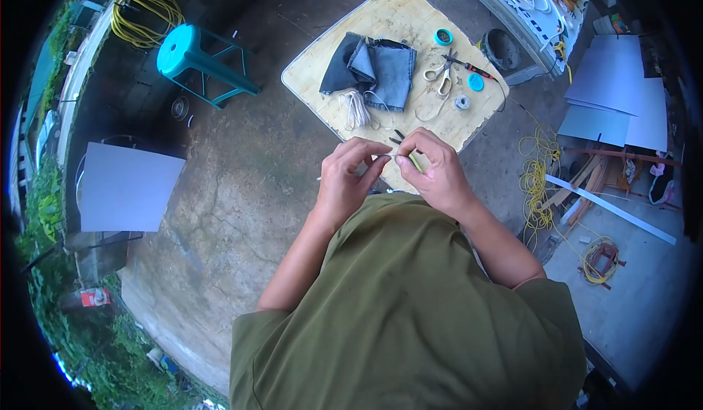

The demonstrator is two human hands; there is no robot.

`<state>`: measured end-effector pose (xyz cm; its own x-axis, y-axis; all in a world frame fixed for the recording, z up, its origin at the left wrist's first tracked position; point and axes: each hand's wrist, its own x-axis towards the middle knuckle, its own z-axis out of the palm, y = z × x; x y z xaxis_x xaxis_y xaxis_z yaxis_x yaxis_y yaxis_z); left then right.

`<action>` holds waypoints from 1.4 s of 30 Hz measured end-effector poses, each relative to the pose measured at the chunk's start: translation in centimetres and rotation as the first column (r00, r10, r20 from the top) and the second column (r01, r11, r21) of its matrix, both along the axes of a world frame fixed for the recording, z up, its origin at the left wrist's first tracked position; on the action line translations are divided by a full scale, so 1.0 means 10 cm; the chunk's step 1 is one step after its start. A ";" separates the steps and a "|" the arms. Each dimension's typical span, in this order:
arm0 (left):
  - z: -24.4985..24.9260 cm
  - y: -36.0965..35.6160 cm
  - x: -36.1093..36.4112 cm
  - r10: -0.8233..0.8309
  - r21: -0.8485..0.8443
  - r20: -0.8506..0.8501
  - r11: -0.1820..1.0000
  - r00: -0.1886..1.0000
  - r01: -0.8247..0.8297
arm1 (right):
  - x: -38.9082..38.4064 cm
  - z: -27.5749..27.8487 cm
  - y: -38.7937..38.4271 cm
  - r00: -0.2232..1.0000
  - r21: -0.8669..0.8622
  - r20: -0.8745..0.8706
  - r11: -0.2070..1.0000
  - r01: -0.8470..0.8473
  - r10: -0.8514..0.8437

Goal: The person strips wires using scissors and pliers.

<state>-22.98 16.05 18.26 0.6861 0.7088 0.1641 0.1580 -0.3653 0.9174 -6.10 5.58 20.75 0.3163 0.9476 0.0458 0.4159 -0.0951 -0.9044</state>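
Observation:
My left hand (353,168) and my right hand (430,165) are held close together over the near edge of the table (311,66). The left thumb and fingers pinch something thin and pale, too small to name. Between the thumb and fingers of the right hand is something small, and a green-yellow handle shows against that palm. Dark tool tips (398,136) stick up just beyond the right hand. A bundle of white cord (355,110) lies past the left hand, beside folded denim cloth (392,75). White-handled scissors (438,77) lie farther right.
On the table are a teal-rimmed roll (443,37), a teal lid (475,82), a small spool (461,102) and a red-black soldering iron (471,67). A teal stool (179,50) stands left. Yellow cable (538,183) and boards lie on the floor at right.

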 end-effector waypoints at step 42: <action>-0.59 -0.01 0.18 0.605 -0.990 0.118 0.136 0.788 0.044 | -0.08 -0.42 -0.24 0.883 0.104 0.410 0.951 -0.292 0.227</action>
